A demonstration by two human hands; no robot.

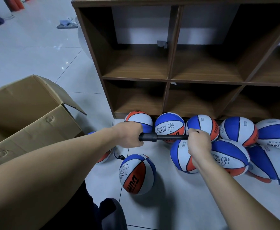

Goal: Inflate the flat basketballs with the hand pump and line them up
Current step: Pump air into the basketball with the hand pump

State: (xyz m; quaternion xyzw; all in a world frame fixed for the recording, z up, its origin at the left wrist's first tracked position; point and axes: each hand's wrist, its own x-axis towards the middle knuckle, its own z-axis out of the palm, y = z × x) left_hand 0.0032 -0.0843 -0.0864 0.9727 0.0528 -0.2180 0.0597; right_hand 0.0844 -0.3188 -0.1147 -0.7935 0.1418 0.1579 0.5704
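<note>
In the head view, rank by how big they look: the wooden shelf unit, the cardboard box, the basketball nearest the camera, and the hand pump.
1. Shelf unit, largest.
2. Cardboard box, cut off by the frame edge.
3. Nearest basketball.
4. Hand pump, a thin bar partly hidden in both hands.

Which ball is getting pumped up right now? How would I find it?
Start at the brown shelf and come down past the balls lined along its foot. Nearest the person, one basketball sits alone on the floor tiles. Unlike the others, a thin black hose touches its top left.
</note>
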